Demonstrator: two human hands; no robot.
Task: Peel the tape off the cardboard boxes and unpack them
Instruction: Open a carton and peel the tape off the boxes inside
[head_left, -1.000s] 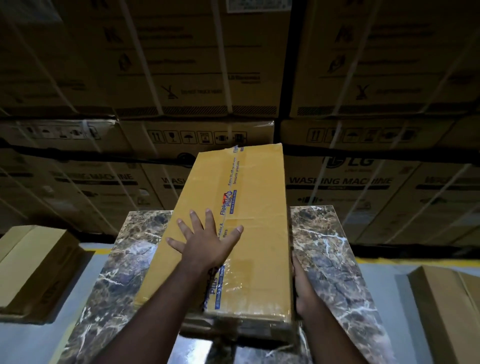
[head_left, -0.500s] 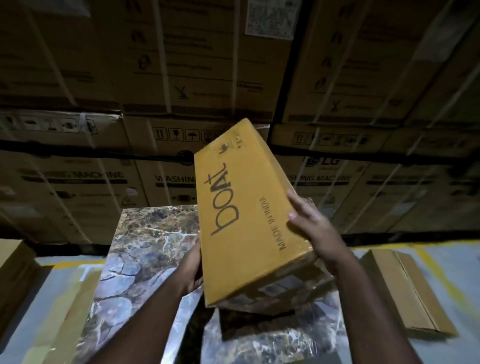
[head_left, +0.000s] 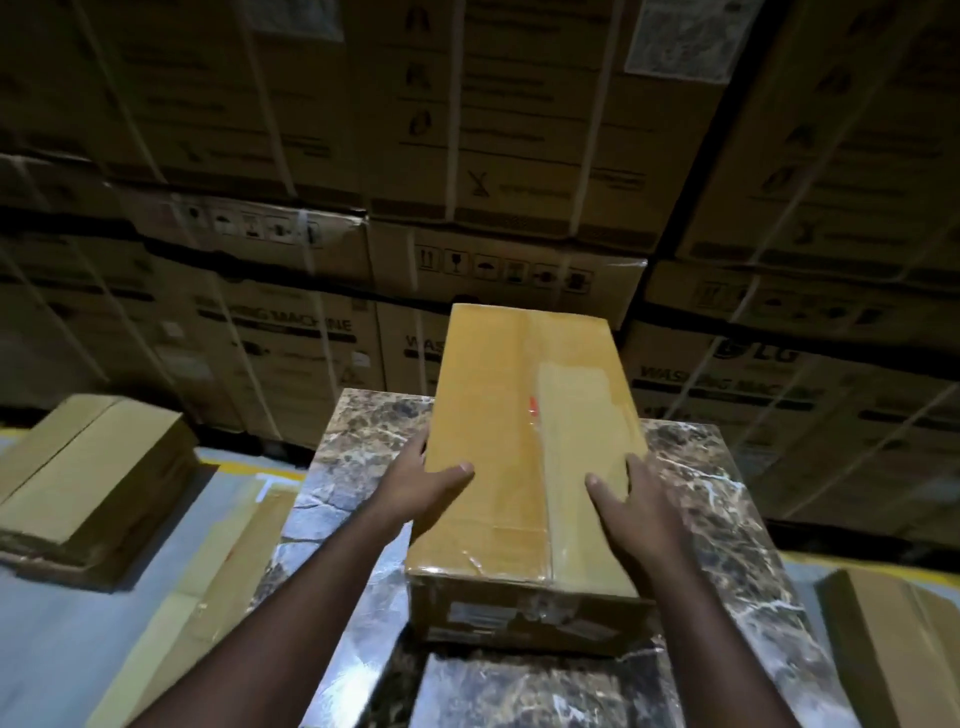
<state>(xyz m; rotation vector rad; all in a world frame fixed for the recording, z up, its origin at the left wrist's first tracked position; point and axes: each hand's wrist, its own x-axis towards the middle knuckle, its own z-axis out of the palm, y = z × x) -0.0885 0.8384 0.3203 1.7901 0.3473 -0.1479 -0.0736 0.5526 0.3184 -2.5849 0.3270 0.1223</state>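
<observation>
One long yellow-brown cardboard box (head_left: 524, 457) lies on the marbled surface (head_left: 727, 519). Two hands are on it: the left hand (head_left: 415, 488) at its left edge and the right hand (head_left: 634, 499) at its right edge. One strip of clear tape (head_left: 576, 415) runs along the top of this box. Three more plain boxes show on the floor: one at the far left (head_left: 88, 478), one flat beside the surface (head_left: 208, 587), and one at the right edge (head_left: 893, 649). Behind stand many large strapped cartons (head_left: 498, 156), too many and too cropped to count exactly.
</observation>
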